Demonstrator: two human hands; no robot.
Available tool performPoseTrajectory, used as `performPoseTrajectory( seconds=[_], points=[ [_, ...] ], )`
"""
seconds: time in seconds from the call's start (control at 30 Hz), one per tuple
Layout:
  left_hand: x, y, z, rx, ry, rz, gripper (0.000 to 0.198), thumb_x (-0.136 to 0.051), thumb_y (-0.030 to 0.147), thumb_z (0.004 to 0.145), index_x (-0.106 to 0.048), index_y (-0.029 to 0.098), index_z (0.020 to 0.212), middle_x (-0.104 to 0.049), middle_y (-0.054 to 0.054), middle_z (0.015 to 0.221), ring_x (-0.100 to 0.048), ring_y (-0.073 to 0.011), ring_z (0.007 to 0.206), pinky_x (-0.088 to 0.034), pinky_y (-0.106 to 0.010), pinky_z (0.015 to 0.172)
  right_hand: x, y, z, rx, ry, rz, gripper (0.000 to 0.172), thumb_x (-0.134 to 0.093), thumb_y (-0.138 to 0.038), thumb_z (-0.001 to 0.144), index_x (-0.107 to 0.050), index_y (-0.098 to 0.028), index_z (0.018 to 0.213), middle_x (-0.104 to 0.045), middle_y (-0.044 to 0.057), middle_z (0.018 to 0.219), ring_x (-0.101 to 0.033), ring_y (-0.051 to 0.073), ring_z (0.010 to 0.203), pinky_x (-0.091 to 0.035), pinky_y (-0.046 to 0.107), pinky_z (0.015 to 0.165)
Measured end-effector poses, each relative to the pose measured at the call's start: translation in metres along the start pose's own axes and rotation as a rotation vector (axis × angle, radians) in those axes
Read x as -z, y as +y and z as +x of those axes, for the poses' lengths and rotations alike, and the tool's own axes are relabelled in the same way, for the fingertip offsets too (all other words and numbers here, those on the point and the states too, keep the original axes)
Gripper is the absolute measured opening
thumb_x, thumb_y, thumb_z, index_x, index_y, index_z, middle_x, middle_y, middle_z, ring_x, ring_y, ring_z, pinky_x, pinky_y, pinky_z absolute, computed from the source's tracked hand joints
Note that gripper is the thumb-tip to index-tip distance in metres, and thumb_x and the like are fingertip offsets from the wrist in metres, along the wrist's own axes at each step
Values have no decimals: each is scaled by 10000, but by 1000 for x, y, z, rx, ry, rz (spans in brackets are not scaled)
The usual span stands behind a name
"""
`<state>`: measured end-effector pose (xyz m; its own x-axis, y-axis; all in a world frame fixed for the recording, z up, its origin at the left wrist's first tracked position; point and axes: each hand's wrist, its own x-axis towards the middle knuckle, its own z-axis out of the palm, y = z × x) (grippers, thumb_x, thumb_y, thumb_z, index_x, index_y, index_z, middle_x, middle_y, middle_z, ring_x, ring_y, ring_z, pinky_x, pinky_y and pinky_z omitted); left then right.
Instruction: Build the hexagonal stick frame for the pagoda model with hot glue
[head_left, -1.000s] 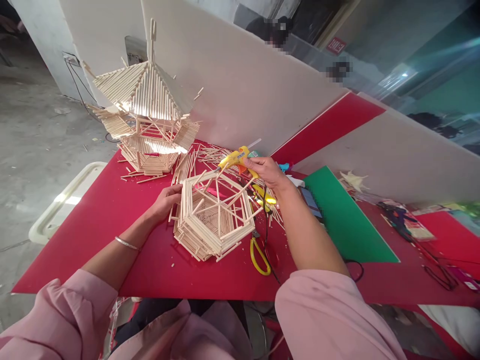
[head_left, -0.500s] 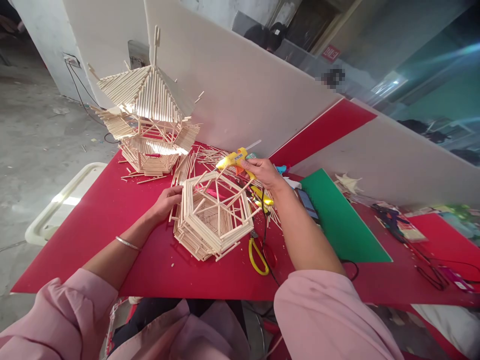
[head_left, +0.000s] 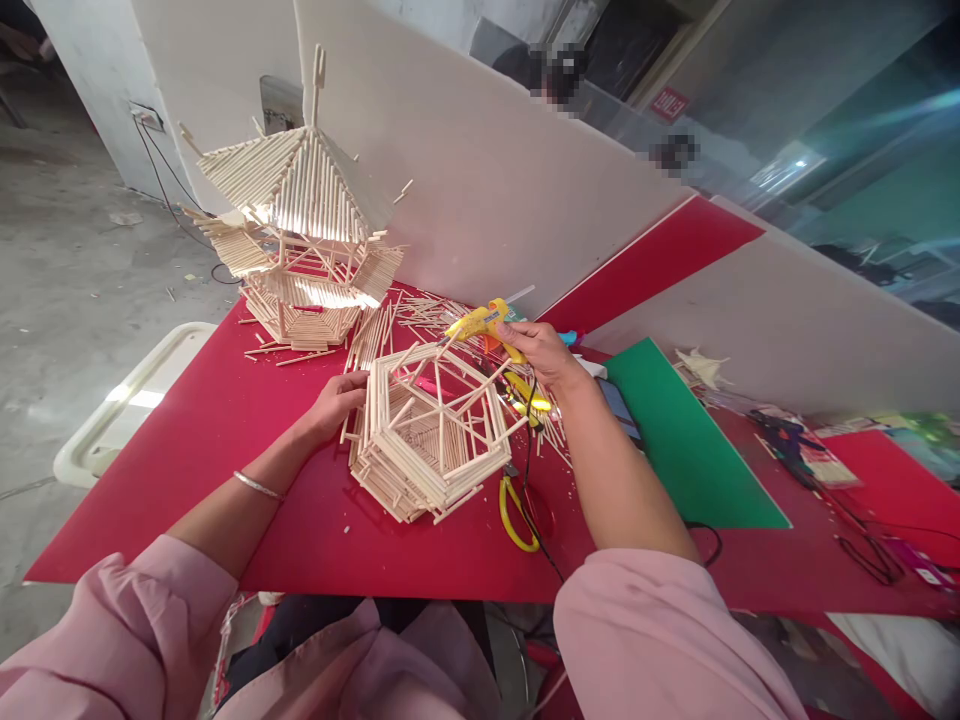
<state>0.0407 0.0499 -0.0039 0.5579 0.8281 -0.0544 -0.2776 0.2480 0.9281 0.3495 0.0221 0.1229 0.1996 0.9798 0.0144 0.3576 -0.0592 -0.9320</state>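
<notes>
A hexagonal frame of thin wooden sticks (head_left: 390, 452) rests on the red tabletop, with several sticks meeting at a point over its open top. On its left side my left hand (head_left: 337, 402) is closed around the edge, fingertips partly hidden. My right hand (head_left: 541, 350) grips a yellow hot glue gun (head_left: 480, 322) by its handle. The gun's nozzle points left, at the far corner of the frame; whether it touches the sticks I cannot tell. A clear glue stick juts from the gun's back.
A pagoda model of sticks (head_left: 311, 195) stands at the back left. Loose sticks (head_left: 424, 310) lie behind the frame. Yellow-handled pliers (head_left: 514, 515) and a black cord lie to its right, then a phone (head_left: 619, 405) and a green board (head_left: 686, 450). A white partition (head_left: 465, 170) rises behind.
The glue gun and my right hand have shifted slightly right, still near the frame's far corner. My left hand keeps its place on the frame. The whole view has moved a little.
</notes>
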Motion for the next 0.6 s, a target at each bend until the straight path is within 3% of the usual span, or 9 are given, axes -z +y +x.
performPoseTrajectory(
  seconds=[0.27, 0.6],
  points=[
    [-1, 2, -1, 10, -3, -3, 435, -672, 222, 620, -776, 118, 1029, -684, -4, 568, -557, -143, 456, -443, -259, 536, -10, -2, 6, -8, -22, -18, 451, -836, -617, 588, -758, -189, 707, -579, -38, 539, -481, 82, 477, -367, 215, 425],
    [-1, -1, 1, -5, -3, -13, 379, -679, 211, 611, -785, 127, 965, -705, -8, 614, -570, -134, 497, -458, -239, 552, 0, 0, 0, -17, 24, 6, 498, -840, -662, 537, -723, -196, 667, -551, -45, 508, -445, 73, 430, -330, 210, 373]
  ],
)
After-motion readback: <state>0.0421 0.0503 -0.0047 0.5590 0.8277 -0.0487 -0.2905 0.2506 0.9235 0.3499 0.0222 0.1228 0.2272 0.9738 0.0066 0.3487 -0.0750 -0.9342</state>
